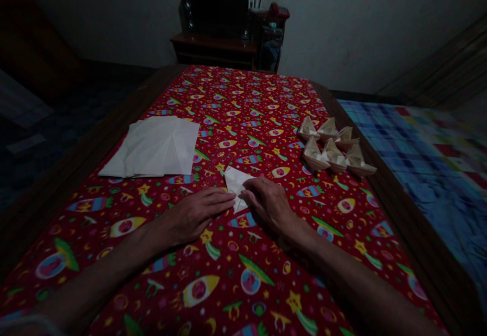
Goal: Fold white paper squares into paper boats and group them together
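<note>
A small folded piece of white paper [236, 179] lies on the red patterned tablecloth, between my two hands. My left hand [200, 211] rests palm down with its fingers stretched out, their tips touching the paper's lower left edge. Over the right side of the paper, my right hand [268, 201] is bent, its thumb and fingers closed on the paper's edge. A fanned stack of white paper sheets [160, 145] lies beyond my left hand. Several folded paper boats [335, 154] stand in two rows to the far right.
The long table has a dark wooden edge [380, 194] around the red tablecloth [243, 107]. Behind it, a dark screen [219, 3] stands on a low wooden cabinet [213, 44]. To the right is a bed surface with a blue checked cover [395, 138].
</note>
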Demonstrator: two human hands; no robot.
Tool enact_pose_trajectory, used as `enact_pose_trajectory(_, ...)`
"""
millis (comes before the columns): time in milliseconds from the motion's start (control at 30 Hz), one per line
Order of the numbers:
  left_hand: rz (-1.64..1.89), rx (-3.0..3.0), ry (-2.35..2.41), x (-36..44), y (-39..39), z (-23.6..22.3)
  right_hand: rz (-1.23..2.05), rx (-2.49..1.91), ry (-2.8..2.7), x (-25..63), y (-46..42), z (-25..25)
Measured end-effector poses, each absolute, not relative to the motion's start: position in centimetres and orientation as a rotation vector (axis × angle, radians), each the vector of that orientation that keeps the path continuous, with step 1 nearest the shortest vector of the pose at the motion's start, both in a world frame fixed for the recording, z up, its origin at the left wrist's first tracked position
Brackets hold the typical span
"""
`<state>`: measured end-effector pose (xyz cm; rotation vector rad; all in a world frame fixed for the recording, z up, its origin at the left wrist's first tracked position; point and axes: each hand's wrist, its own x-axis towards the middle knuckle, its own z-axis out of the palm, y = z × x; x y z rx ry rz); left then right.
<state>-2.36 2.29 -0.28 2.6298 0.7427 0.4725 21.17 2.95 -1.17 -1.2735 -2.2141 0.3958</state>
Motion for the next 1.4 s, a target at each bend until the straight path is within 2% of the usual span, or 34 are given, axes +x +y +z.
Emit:
enact_pose_trajectory(167, 0.484, 2.629, 0.732, -2.2, 2.3, -0.2, 0.485, -1.349, -2.177, 20.7, 3.6, -1.0)
enact_pose_trajectory(1133, 0.446, 2.682, 0.727, -2.2, 1.9, -0.7, 0.312, -1.377, -2.293, 19.7, 3.6, -0.7)
enact_pose_trajectory(1400, 0.303, 2.815, 0.89, -1.8, 1.4, -0.4, 0.23, -1.366, -2.324, 19.6, 3.6, -0.8)
